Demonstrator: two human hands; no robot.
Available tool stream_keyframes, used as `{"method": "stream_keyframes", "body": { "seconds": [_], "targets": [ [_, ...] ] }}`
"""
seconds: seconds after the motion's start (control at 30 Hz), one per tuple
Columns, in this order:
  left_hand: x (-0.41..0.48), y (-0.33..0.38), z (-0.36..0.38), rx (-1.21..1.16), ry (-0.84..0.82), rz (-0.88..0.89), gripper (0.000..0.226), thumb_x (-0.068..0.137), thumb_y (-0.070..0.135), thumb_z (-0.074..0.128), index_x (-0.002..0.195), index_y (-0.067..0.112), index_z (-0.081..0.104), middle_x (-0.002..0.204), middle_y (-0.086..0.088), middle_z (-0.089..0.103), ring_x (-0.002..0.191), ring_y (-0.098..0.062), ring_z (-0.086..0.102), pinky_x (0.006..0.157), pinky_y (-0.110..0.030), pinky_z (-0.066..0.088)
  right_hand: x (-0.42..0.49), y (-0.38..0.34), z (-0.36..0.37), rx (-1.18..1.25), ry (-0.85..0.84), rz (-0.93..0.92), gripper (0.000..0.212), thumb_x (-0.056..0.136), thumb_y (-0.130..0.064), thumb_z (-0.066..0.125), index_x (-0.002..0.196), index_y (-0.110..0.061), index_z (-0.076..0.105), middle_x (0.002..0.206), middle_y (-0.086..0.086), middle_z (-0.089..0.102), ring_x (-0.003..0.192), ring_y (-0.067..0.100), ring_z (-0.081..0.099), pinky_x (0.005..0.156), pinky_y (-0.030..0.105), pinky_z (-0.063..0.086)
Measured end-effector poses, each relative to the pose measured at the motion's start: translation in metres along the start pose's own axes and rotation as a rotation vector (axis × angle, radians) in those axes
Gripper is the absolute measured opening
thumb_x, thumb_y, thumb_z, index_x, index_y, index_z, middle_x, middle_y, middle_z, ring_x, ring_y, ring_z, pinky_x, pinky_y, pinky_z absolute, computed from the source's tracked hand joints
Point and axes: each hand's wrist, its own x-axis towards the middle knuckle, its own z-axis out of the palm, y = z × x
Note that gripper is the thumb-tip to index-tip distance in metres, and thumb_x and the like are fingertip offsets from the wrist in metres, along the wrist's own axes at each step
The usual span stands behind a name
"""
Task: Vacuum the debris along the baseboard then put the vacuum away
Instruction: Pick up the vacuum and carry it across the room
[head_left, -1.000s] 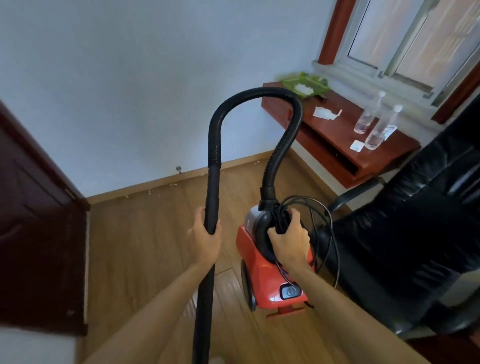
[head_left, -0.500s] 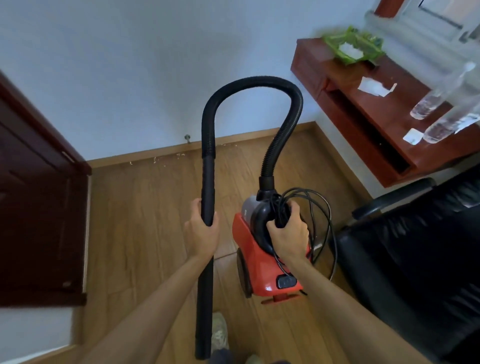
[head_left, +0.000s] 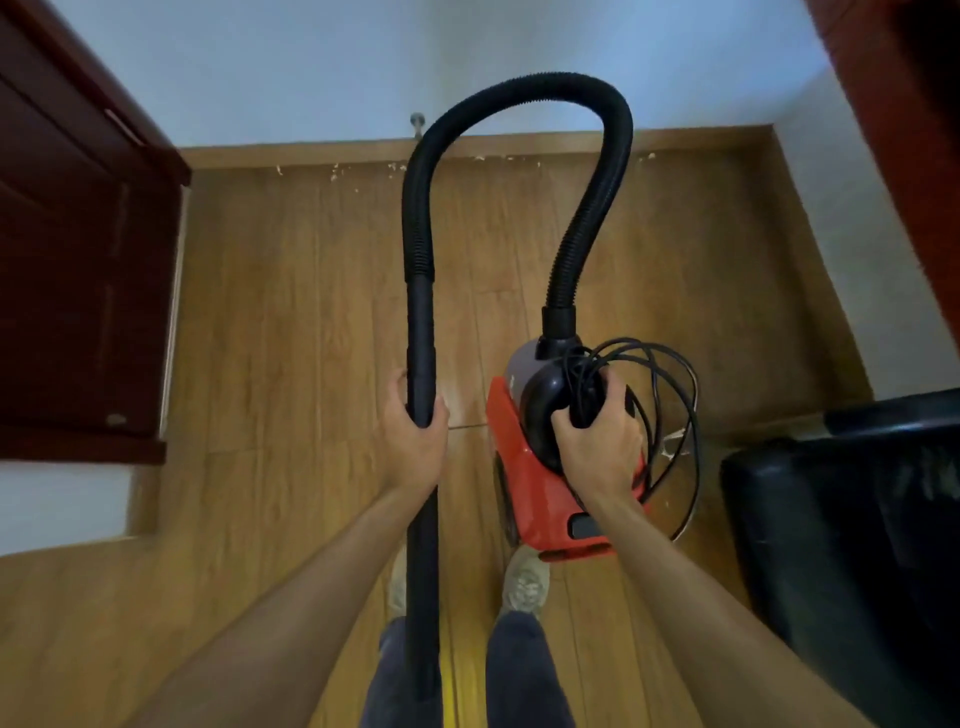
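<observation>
Left hand (head_left: 415, 441) grips wand (head_left: 422, 545); right hand (head_left: 597, 441) grips vacuum (head_left: 535, 499) handle

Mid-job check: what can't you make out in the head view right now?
Head view:
wand lower end: lost against the dark trousers; nozzle unclear.
power cord plug: not visible among the loops by the right hand.
debris along the baseboard: too small to identify; the hose covers part.
vacuum underside: hidden; lifted or resting, cannot tell.
black chair: cut off by the right edge.
</observation>
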Motion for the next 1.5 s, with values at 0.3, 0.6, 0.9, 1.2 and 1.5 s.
{"method": "stream_keyframes", "body": {
  "seconds": [0.3,0.6,0.9,1.2,1.5],
  "targets": [
    [-0.003,-0.13,0.082,0.059,0.035,-0.105,0.043,0.089,0.029,0.067,0.122,0.045,0.044,0.101,0.005,0.064,0.092,-0.005,0.063,0.089,-0.039,0.056,0.039,0.105,0.109,0.013,-0.044,0.02,0.063,0.082,-0.021,0.067,0.139,-0.018,0.041,0.1,0.003,0.069,0.09,0.023,0.065,0.076,0.037,0.053],
    [0.01,-0.256,0.143,0.142,-0.036,-0.103,0.047,0.091,0.026,0.062,0.133,0.018,0.043,0.112,0.002,0.057,0.097,-0.003,0.059,0.092,-0.025,0.051,0.059,0.191,0.217,-0.007,-0.054,-0.042,0.057,0.078,-0.02,0.066,0.131,-0.015,0.044,0.104,0.003,0.07,0.092,0.023,0.068,0.079,0.042,0.056],
    [0.027,-0.322,0.161,0.261,-0.116,-0.175,0.052,0.096,0.022,0.058,0.142,0.009,0.038,0.133,-0.01,0.054,0.122,-0.022,0.053,0.109,-0.037,0.04,0.08,0.227,0.267,-0.042,-0.037,-0.022,0.054,0.079,-0.016,0.067,0.129,-0.013,0.048,0.102,-0.004,0.068,0.091,0.02,0.066,0.079,0.018,0.042],
    [0.046,-0.368,0.199,0.263,-0.135,-0.225,0.051,0.095,0.02,0.06,0.14,0.01,0.038,0.122,-0.009,0.057,0.107,-0.016,0.057,0.097,-0.035,0.048,0.103,0.25,0.303,-0.053,-0.027,-0.023,0.055,0.078,-0.016,0.067,0.129,-0.011,0.047,0.081,-0.028,0.047,0.083,-0.002,0.049,0.075,0.021,0.043],
    [0.065,-0.417,0.229,0.295,-0.17,-0.343,0.056,0.099,0.021,0.055,0.147,0.008,0.03,0.117,-0.009,0.059,0.098,-0.01,0.054,0.082,-0.011,0.033,0.097,0.278,0.325,-0.043,-0.047,-0.019,0.059,0.081,-0.021,0.065,0.134,-0.015,0.04,0.113,0.001,0.064,0.101,0.021,0.064,0.086,0.048,0.054]
  ]
}}
